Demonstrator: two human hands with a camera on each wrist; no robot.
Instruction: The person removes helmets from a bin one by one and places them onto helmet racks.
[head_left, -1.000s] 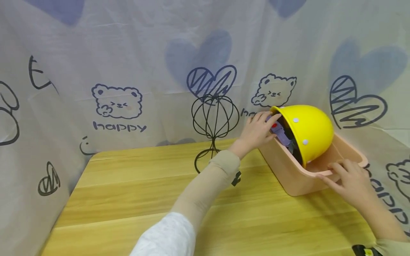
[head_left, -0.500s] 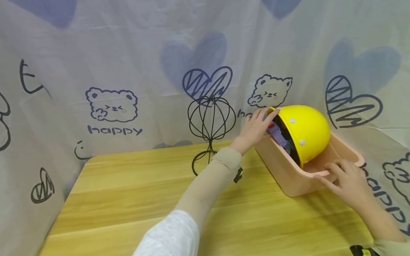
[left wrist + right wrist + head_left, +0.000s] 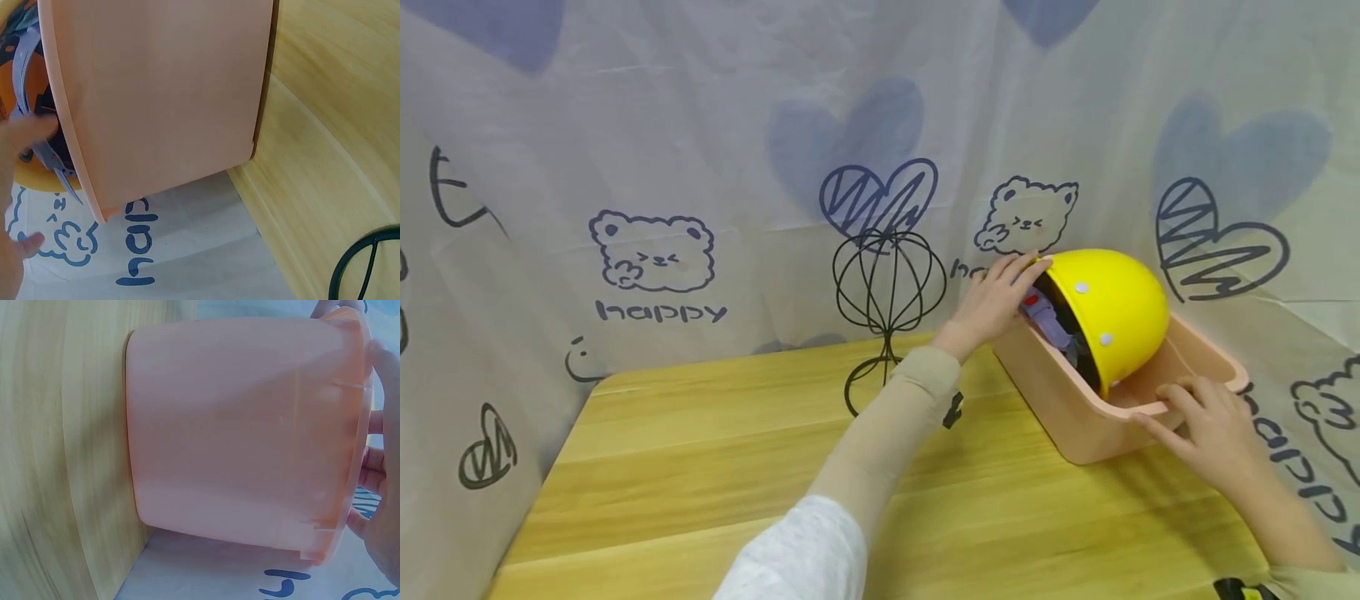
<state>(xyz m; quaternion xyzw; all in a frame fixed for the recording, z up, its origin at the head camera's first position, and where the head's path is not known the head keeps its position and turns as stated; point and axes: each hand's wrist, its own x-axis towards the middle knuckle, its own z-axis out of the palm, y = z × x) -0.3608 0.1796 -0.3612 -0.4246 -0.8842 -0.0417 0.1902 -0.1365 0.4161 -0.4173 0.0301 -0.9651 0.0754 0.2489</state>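
A yellow hard hat (image 3: 1112, 308) lies tilted on its side in a peach plastic bin (image 3: 1045, 400), its hollow facing left. Purple straps (image 3: 1048, 321) and a red button show inside it. My left hand (image 3: 992, 300) holds the hat's upper brim. In the left wrist view, the thumb (image 3: 37, 128) overlaps the straps in the hollow, and another fingertip appears past the hat's edge. My right hand (image 3: 1217, 429) grips the bin's near rim, thumb outside and fingers over the inside. The right wrist view shows the bin's outer wall (image 3: 244, 437) and those fingers along the rim.
A black wire stand (image 3: 889, 283) with a globe-shaped top stands on the wooden table (image 3: 700, 467), left of the bin, its base partly behind my left forearm. Beside that forearm sits a small black piece (image 3: 953, 410). A printed curtain (image 3: 737, 150) hangs behind the table.
The head view has shifted slightly, so everything appears a little further left. Both hands keep their places on the hard hat and the bin rim.
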